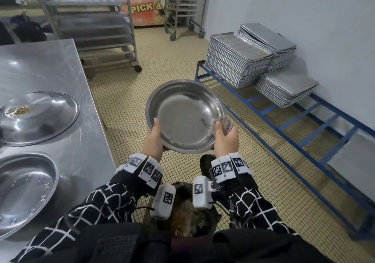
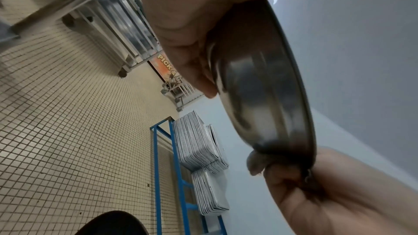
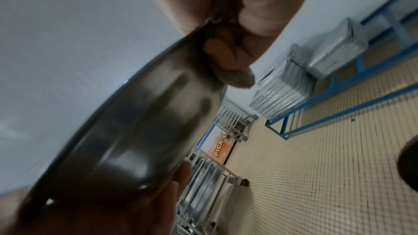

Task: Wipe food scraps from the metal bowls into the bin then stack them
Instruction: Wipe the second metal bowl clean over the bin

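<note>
Lighting: I log even, soft, cool indoor light from above, with white glare streaks on the steel table [image 1: 60,63] and a dull sheen in the held bowl [image 1: 182,108]; shadows are faint. Head view: I note fair sharpness at centre, strong wide-angle bending toward the edges. Wrist views: dimmer, motion-blurred, the hands [image 2: 181,24] soft and out of focus, floor tiles [image 2: 68,131] curving heavily.

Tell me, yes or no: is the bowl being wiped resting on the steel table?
No: the left hand holds the bowl in the air above the tiled floor, beside the table.
</note>
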The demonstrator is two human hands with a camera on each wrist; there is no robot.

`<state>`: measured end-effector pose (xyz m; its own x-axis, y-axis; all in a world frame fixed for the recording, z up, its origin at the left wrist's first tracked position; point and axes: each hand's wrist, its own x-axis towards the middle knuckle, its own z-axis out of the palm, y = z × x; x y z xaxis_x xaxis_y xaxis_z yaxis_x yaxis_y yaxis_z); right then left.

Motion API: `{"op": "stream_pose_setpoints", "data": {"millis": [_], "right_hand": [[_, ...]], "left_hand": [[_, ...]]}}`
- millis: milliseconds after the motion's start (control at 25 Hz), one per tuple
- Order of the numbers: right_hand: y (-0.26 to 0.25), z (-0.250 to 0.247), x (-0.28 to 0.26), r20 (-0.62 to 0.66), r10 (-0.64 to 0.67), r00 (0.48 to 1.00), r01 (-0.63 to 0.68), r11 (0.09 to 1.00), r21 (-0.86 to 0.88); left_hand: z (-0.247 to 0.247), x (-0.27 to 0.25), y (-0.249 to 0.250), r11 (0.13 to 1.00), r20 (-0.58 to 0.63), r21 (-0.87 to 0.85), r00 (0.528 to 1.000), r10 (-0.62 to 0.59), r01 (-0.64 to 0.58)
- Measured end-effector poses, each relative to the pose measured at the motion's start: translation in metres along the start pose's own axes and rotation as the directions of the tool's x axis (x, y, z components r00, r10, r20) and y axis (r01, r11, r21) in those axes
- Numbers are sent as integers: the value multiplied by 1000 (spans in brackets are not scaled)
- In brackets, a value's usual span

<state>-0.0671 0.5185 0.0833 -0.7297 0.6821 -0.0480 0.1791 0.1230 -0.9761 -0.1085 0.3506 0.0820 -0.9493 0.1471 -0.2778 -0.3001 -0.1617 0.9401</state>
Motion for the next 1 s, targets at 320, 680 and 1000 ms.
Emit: {"op": "stream_pose_setpoints", "data": {"millis": [320, 680, 1000], "right_hand": [[-9, -39, 25, 325, -55, 944, 116, 978, -172], [2, -4, 0, 73, 36, 997, -40, 998, 58], [-17, -29, 31, 243, -33, 969, 80, 980, -183]], "left_hand": [[-42, 9, 10, 997, 312, -50, 949, -38, 56], [-9, 12, 2, 1000, -49, 10, 999, 7, -7], [-40, 17, 18, 985, 269, -163, 958, 103, -60]]}}
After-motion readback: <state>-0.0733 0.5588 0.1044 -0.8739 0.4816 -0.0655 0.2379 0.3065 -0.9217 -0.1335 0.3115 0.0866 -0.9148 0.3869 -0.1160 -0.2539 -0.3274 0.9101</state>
